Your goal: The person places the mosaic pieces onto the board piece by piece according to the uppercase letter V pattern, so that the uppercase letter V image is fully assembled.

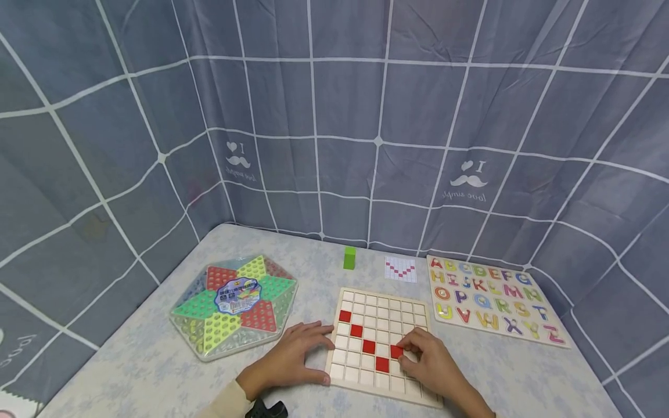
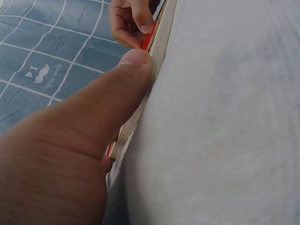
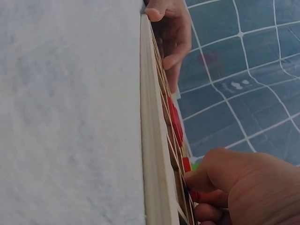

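A wooden grid board with pale squares lies on the table in the head view. Several red squares form a diagonal on it, turning upward at the right. My left hand rests against the board's left side, fingers extended and thumb by the near left corner. In the left wrist view, its thumb touches the board's edge. At the board's right part, my right hand pinches a red square tile at its cell between thumb and fingers. The right wrist view shows these fingertips close over the grid.
A printed pattern card and an upright green block stand behind the board. To the left lies a hexagonal Chinese checkers set, to the right an alphabet puzzle board. A checked curtain borders the table.
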Demonstrator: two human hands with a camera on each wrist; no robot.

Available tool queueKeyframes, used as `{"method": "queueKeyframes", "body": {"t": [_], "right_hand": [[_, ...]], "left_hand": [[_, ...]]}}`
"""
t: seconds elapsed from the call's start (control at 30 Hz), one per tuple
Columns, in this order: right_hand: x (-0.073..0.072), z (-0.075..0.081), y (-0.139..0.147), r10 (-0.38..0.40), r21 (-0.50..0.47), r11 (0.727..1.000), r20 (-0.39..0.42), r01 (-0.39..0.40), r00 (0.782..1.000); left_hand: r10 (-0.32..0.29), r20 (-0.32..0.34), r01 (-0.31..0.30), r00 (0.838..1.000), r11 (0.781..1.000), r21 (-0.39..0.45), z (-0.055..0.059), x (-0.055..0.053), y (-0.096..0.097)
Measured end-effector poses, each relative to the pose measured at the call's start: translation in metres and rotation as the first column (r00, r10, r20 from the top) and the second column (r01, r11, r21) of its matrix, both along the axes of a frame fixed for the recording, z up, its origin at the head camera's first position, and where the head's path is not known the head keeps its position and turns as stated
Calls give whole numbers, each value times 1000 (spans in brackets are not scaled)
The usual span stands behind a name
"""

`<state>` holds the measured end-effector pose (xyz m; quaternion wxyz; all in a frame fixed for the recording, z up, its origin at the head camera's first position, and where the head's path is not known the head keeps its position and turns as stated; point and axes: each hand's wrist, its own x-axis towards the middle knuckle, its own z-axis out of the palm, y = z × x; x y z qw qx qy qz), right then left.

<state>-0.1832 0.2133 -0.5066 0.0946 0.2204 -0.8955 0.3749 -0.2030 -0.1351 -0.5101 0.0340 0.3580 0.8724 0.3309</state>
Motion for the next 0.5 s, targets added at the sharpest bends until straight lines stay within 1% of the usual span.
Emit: {"method": "queueKeyframes", "body": {"t": [0.1,0.17,0.33,0.5], "right_hand": [[0,0,-1,5,-5,1000,-14,-5,1000],[1,0,-1,7,-11,1000,-1,-7,1000],[2,2,-1,15,-57,998,75,-11,997],[2,4,-1,22,-97,995,130,-10,991]], "left_hand": [[3,3,-3,1000,1000,0,0,1,0],[2,8,-2,1000,1000,1,0,1,0],[-1,12,1,1000,1000,8,0,0,-1],[-8,16,8,1000,1000,11,1,-1,-1]]}}
